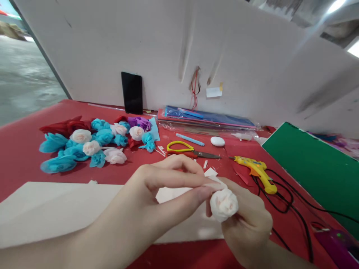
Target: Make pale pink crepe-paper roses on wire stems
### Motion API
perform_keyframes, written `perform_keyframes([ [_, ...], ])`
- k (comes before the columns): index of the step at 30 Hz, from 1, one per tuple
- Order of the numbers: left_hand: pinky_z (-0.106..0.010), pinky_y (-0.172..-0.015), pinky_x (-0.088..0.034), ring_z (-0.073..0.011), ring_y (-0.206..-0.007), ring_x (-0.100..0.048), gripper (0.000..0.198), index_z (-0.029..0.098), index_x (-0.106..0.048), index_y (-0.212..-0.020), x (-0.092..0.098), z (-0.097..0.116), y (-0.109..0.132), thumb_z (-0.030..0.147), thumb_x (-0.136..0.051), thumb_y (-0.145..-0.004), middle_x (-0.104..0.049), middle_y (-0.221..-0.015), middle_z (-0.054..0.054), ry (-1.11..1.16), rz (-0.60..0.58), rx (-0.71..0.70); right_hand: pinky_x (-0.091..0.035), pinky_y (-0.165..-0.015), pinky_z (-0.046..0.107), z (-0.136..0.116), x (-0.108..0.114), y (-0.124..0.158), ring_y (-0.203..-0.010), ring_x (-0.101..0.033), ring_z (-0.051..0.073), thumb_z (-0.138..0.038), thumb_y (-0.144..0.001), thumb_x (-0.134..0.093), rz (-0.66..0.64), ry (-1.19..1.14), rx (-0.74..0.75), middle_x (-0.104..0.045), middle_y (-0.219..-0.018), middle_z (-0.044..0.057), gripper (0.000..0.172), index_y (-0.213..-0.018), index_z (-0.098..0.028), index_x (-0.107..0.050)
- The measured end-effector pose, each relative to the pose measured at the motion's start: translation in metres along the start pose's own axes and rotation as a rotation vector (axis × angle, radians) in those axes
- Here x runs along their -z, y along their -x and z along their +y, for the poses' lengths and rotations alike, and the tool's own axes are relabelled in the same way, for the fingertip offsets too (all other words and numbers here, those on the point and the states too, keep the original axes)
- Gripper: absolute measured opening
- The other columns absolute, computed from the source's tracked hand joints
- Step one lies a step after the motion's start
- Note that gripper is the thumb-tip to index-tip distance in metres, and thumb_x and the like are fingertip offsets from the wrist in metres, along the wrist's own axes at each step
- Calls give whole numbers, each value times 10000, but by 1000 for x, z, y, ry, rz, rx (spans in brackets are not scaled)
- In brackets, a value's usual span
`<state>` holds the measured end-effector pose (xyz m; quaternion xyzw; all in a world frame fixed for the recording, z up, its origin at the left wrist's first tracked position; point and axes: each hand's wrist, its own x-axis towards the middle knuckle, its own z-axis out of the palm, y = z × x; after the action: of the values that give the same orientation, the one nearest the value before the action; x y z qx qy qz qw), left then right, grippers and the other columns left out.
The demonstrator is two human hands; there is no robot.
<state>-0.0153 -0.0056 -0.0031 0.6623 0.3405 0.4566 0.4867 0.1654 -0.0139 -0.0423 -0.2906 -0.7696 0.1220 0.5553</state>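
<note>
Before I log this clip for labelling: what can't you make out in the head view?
- Base of the white crepe-paper rose: wrapped by the right hand.
- Purple device, bottom right: blurred, cut by the frame edge.
- Black cable of the yellow glue gun: far end leaves the frame.
- Left hand: palm faces away.

Beyond the hands lie one pair of scissors [190,150], one glue gun [256,170] and one phone [131,92]. The right hand [246,220] holds one white paper flower [223,204].
</note>
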Motion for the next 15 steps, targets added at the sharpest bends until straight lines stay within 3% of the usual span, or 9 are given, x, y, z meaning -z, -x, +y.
perform_keyframes([
  [4,-53,-685,-514,-77,-731,-650,242,397,-874,-761,0,0,5,272,-704,-878,-719,-783,69,72,-29,57,-402,-388,228,1,2,0,-453,-505,126,-236,-1092,-543,-2,61,70,-563,-557,-18,386,-727,-205,-666],
  [9,-86,-707,-519,-102,-751,-619,240,389,-864,-758,-6,-4,8,281,-722,-918,-705,-762,69,189,-19,97,-494,-469,242,3,5,-2,-525,-606,150,-208,-1107,-506,-26,151,150,-663,-633,18,314,-884,-205,-728],
  [12,-119,-757,-542,-125,-819,-632,240,381,-859,-771,-8,-10,9,296,-719,-946,-688,-813,51,262,-30,125,-464,-456,255,3,6,-1,-525,-587,154,-182,-1109,-477,-28,169,159,-642,-622,17,343,-849,-205,-700],
  [15,-78,-737,-522,-103,-809,-619,261,363,-855,-767,-8,-14,9,281,-703,-963,-661,-816,51,248,-50,109,-397,-414,258,4,6,-1,-487,-513,142,-169,-1102,-472,-21,158,164,-591,-597,3,370,-772,-210,-634],
])
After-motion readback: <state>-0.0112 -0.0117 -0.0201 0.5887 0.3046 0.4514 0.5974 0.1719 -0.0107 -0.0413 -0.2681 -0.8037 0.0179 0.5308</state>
